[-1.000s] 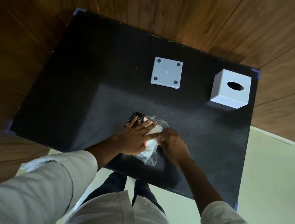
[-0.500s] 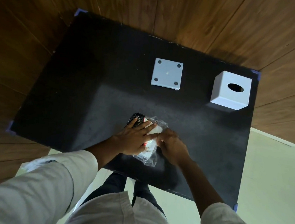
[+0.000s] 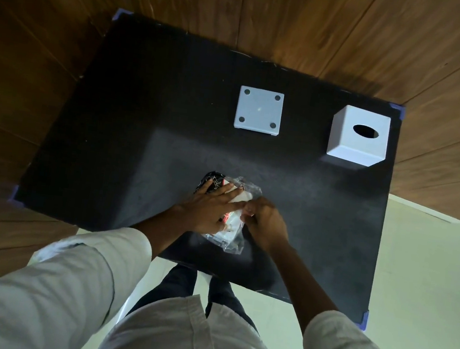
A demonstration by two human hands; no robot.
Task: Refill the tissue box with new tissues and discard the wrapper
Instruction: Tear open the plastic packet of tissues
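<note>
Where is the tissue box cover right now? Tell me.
In the head view, the cover stands upright at the far right corner of the black table, apart from the flat base plate on its left.

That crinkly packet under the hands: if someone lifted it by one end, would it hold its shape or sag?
Probably sag a little. The tissue packet has loose, clear, wrinkled film bunched at both ends, so the wrap looks floppy. The left hand lies flat on it, which suggests that it is soft. The glossy film may be slippery.
</note>
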